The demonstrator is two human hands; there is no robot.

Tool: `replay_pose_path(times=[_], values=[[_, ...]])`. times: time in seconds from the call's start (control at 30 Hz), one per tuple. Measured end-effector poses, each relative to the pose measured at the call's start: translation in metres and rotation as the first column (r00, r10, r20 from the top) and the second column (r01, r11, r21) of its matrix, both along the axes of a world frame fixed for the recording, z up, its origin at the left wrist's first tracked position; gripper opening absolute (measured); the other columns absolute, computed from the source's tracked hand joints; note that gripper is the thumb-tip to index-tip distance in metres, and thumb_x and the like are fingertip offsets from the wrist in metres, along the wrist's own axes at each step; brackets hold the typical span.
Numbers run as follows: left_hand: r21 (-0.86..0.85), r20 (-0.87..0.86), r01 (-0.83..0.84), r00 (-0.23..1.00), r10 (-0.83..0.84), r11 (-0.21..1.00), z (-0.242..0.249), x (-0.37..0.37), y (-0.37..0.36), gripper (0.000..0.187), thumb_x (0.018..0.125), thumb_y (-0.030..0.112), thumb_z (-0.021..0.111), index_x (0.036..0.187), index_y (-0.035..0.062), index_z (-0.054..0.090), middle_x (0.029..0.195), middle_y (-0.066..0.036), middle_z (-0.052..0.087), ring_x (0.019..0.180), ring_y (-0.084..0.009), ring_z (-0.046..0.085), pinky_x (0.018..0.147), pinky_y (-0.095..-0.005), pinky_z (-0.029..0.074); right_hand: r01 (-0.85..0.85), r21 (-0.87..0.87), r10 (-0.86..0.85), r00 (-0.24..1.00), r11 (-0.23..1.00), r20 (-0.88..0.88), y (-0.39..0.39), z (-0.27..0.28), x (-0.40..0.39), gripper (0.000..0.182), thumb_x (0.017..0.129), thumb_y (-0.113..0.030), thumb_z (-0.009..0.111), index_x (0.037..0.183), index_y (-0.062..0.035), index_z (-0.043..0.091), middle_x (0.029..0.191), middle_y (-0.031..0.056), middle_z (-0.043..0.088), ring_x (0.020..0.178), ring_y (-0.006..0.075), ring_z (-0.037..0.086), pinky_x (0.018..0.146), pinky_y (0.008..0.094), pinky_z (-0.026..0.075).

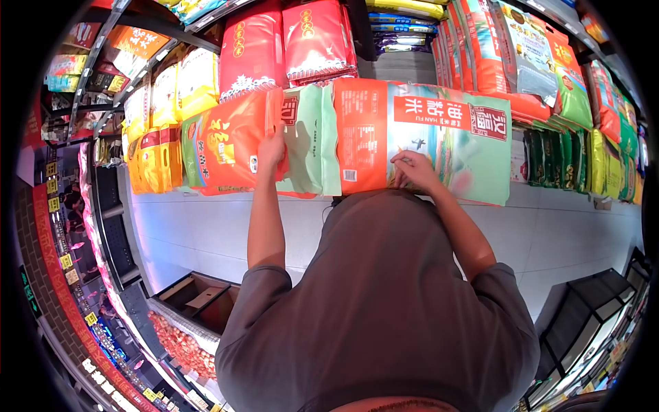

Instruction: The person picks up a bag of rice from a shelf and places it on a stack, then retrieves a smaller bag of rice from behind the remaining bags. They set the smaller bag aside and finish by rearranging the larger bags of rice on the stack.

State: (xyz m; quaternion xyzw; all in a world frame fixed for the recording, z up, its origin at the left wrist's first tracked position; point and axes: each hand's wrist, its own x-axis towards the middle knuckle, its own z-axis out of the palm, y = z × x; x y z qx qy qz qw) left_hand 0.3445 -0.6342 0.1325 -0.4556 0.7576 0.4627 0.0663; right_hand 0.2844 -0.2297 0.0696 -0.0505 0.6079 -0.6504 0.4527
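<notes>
My left hand [272, 152] is closed on the right edge of an orange rice bag [230, 141] with a green side and yellow lettering. Partly behind that hand is a pale green bag section [305, 137]. To the right lies a large orange and light green rice bag [425, 137], with a landscape print and a red label. My right hand [414, 169] rests at its lower front edge, fingers apart and loosely bent. The undersides of the bags are hidden.
Red rice bags [254, 44] stand behind. Upright orange bags [480, 44] and dark green packs [552, 158] fill the right side. Yellow bags [154, 158] stand at left. A wooden crate [199, 299] and a black-framed stand [583, 312] are on the floor behind me.
</notes>
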Motion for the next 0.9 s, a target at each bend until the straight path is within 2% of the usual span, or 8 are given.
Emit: replay_pose_path(times=[0.03, 0.1, 0.13, 0.2, 0.3, 0.53, 0.73, 0.9], values=[[0.0, -0.003, -0.002, 1.0, 0.002, 1.0, -0.003, 0.006, -0.009, 0.037, 0.099, 0.038, 0.05, 0.077, 0.0091, 0.056, 0.053, -0.001, 0.048, 0.039, -0.0144, 0.043, 0.039, -0.0308, 0.033, -0.002, 0.0, 0.002, 1.0, 1.0, -0.003, 0.0, -0.001, 0.001, 0.018, 0.1, -0.013, 0.054, 0.111, 0.0, 0.059, 0.071, 0.0131, 0.067, 0.06, 0.0219, 0.068, 0.052, 0.0303, 0.055], [0.579, -0.212, -0.062, 0.951, 0.224, 0.813, -0.004, 0.017, -0.019, 0.042, 0.103, 0.039, 0.042, 0.074, 0.0104, 0.052, 0.052, 0.002, 0.039, 0.039, -0.0096, 0.032, 0.037, -0.029, 0.023, 0.009, 0.003, -0.008, 0.999, 1.0, -0.034, -0.001, -0.004, 0.002, 0.018, 0.1, -0.013, 0.053, 0.111, -0.0001, 0.059, 0.07, 0.0133, 0.067, 0.059, 0.0224, 0.068, 0.051, 0.0307, 0.055], [0.578, -0.214, -0.059, 0.952, 0.221, 0.814, -0.005, 0.017, -0.016, 0.042, 0.103, 0.039, 0.042, 0.074, 0.0104, 0.052, 0.052, 0.002, 0.039, 0.039, -0.0096, 0.032, 0.037, -0.029, 0.023, 0.011, 0.001, -0.011, 0.999, 1.0, -0.035, -0.001, -0.005, 0.002, 0.018, 0.1, -0.013, 0.053, 0.111, -0.0001, 0.059, 0.07, 0.0133, 0.067, 0.059, 0.0224, 0.068, 0.051, 0.0307, 0.055], [0.465, -0.312, -0.128, 0.902, 0.297, 0.876, -0.011, 0.016, -0.003, 0.035, 0.103, 0.027, 0.047, 0.07, 0.0141, 0.047, 0.051, 0.004, 0.035, 0.038, -0.0066, 0.026, 0.036, -0.0268, 0.015, 0.036, -0.018, -0.037, 0.999, 0.999, -0.028, -0.001, -0.006, 0.005, 0.018, 0.1, -0.014, 0.053, 0.111, -0.0001, 0.059, 0.069, 0.0132, 0.067, 0.058, 0.0223, 0.068, 0.05, 0.0305, 0.055], [0.45, -0.354, -0.172, 0.866, 0.352, 0.876, -0.017, 0.012, 0.004, 0.03, 0.1, 0.019, 0.053, 0.071, 0.0127, 0.048, 0.051, 0.004, 0.038, 0.038, -0.0078, 0.028, 0.036, -0.0273, 0.018, 0.04, 0.019, -0.039, 0.998, 0.999, -0.056, -0.002, -0.006, 0.006, 0.018, 0.1, -0.014, 0.054, 0.111, -0.0006, 0.06, 0.068, 0.0129, 0.066, 0.057, 0.022, 0.068, 0.049, 0.0302, 0.054], [0.418, -0.388, -0.265, 0.812, 0.435, 0.869, -0.019, -0.011, 0.0, 0.03, 0.098, 0.017, 0.055, 0.069, 0.0115, 0.049, 0.051, 0.003, 0.04, 0.037, -0.0088, 0.034, 0.035, -0.028, 0.02, 0.041, 0.059, -0.034, 0.993, 0.997, -0.111, -0.003, -0.008, 0.008, 0.019, 0.101, -0.015, 0.053, 0.112, -0.0013, 0.06, 0.069, 0.0123, 0.067, 0.058, 0.0202, 0.067, 0.05, 0.0292, 0.054], [0.229, -0.311, -0.192, 0.915, 0.259, 0.954, -0.033, -0.004, -0.006, 0.035, 0.096, 0.022, 0.059, 0.066, 0.0057, 0.053, 0.051, 0.001, 0.045, 0.038, -0.0103, 0.038, 0.037, -0.031, 0.026, 0.051, 0.075, -0.042, 0.993, 0.996, -0.111, -0.003, -0.01, 0.008, 0.02, 0.101, -0.016, 0.054, 0.113, -0.002, 0.061, 0.069, 0.0104, 0.067, 0.057, 0.0173, 0.066, 0.051, 0.0272, 0.051], [-0.141, -0.167, -0.115, 0.982, 0.091, 0.983, -0.009, 0.016, 0.018, 0.04, 0.092, 0.031, 0.064, 0.069, -0.002, 0.065, 0.056, -0.008, 0.057, 0.048, -0.0155, 0.053, 0.051, -0.0369, 0.043, 0.042, 0.129, -0.019, 0.986, 0.991, -0.168, -0.004, -0.005, 0.01, 0.019, 0.101, -0.016, 0.054, 0.111, -0.0025, 0.062, 0.065, 0.0095, 0.066, 0.056, 0.0158, 0.065, 0.048, 0.0256, 0.048]])
